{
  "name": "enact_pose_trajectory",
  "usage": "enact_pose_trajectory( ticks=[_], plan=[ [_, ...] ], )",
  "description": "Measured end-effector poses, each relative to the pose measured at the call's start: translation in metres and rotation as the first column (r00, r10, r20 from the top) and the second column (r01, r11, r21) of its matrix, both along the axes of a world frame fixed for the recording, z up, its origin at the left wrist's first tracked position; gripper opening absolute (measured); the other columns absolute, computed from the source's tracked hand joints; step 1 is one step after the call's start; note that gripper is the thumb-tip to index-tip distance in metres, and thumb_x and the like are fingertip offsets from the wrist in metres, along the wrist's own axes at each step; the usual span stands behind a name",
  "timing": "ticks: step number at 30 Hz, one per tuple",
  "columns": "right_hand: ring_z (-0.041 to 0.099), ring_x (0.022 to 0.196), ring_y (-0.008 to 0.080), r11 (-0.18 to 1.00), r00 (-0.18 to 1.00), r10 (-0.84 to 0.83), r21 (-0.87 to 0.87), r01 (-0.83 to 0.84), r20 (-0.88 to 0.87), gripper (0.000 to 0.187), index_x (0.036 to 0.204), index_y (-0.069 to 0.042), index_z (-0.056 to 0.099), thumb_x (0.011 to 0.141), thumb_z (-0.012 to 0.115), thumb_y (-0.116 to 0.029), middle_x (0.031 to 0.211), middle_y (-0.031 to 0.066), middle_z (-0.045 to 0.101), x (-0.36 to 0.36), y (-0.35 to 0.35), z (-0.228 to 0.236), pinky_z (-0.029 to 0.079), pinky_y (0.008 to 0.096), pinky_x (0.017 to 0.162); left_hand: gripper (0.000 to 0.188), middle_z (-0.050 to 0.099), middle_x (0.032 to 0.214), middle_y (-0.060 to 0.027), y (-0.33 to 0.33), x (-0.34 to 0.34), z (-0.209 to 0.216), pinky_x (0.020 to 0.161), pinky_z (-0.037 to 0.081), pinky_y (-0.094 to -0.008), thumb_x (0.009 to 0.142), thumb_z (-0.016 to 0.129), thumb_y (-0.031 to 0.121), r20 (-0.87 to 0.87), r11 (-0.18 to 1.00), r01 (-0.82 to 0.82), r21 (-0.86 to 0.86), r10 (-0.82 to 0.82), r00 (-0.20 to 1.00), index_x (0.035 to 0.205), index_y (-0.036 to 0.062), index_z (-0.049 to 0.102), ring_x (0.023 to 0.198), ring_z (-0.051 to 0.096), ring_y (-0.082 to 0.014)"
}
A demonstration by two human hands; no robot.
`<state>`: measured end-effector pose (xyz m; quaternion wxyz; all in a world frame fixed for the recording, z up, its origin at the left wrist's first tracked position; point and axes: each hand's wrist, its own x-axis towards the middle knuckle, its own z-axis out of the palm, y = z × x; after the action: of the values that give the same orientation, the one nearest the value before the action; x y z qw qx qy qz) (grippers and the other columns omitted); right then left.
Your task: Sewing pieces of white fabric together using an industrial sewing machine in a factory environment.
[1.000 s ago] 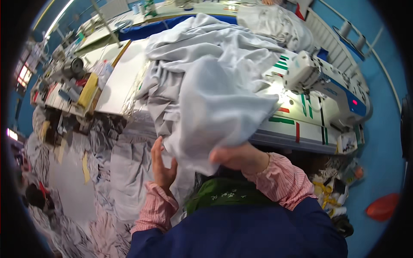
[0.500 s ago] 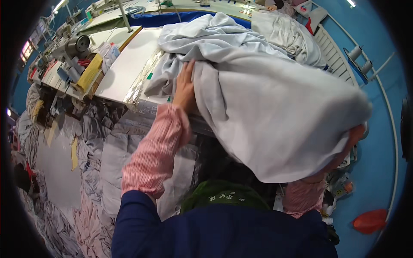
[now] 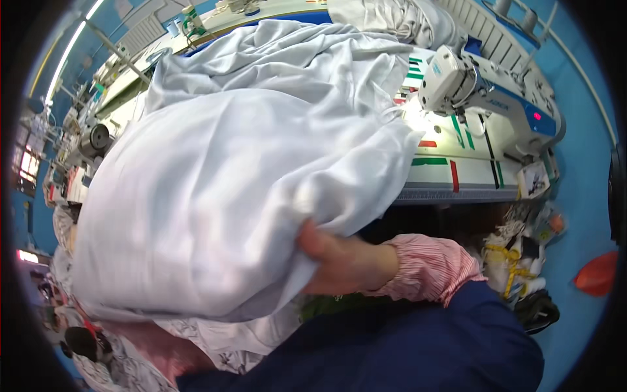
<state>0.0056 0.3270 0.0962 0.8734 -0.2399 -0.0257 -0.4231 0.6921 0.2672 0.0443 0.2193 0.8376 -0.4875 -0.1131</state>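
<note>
A large sheet of pale grey-white cloth (image 3: 189, 189) spreads across the sewing table and billows toward me, smeared by motion. Its near right edge is pinched in my right hand (image 3: 346, 261), thumb on top. Of my left arm only a pink sleeve (image 3: 157, 346) shows at the lower left. My left hand is hidden by the cloth, so its fingers cannot be made out. To the right of the cloth stands a white and blue sewing machine (image 3: 483, 98), its lamp lighting the table beside the fabric. The cloth's right edge lies near its needle area.
More white cloth (image 3: 405, 23) is heaped at the back. Red, green and black tape strips mark the tabletop (image 3: 424, 176). Beneath its right end are a yellow measuring tape (image 3: 509, 268) and small clutter. A red object (image 3: 595, 273) is by the blue wall. Another machine (image 3: 95, 140) stands left.
The cloth has swung from right to left, uncovering the sewing machine. My right hand has come into sight holding its edge; my left hand has gone from the table to behind the cloth.
</note>
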Motion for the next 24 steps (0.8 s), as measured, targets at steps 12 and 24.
enact_pose_trajectory(
  ticks=[12, 24],
  plan=[
    [0.058, 0.111, 0.0209, 0.869, 0.716, -0.12, -0.421, -0.259, -0.687, 0.036, 0.12, -0.002, 0.061, 0.093, 0.061, -0.027, 0.119, 0.0107, 0.064, -0.022, 0.065, -0.1, 0.044, 0.0305, 0.098, 0.043, 0.051, 0.134, -0.0158, -0.081, -0.591, 0.014, 0.094, 0.046, -0.0393, 0.088, 0.058, 0.011, -0.259, -0.409, 0.911, -0.056, -0.875, -0.409, 0.13, 0.0034, 0.049, 0.116, 0.053, -0.0352],
    [0.062, 0.08, 0.0088, 0.97, 0.631, -0.145, 0.014, 0.241, -0.762, 0.022, 0.101, 0.005, 0.068, 0.085, 0.069, -0.01, 0.088, 0.0043, 0.071, -0.071, 0.127, -0.12, 0.049, 0.0223, 0.072, 0.075, 0.057, 0.126, -0.0249, -0.389, -0.553, -0.039, 0.101, 0.042, -0.0459, 0.082, 0.049, 0.065, 0.572, 0.659, 0.566, 0.496, -0.738, 0.358, 0.133, 0.0099, 0.053, 0.117, 0.055, -0.0397]
  ],
)
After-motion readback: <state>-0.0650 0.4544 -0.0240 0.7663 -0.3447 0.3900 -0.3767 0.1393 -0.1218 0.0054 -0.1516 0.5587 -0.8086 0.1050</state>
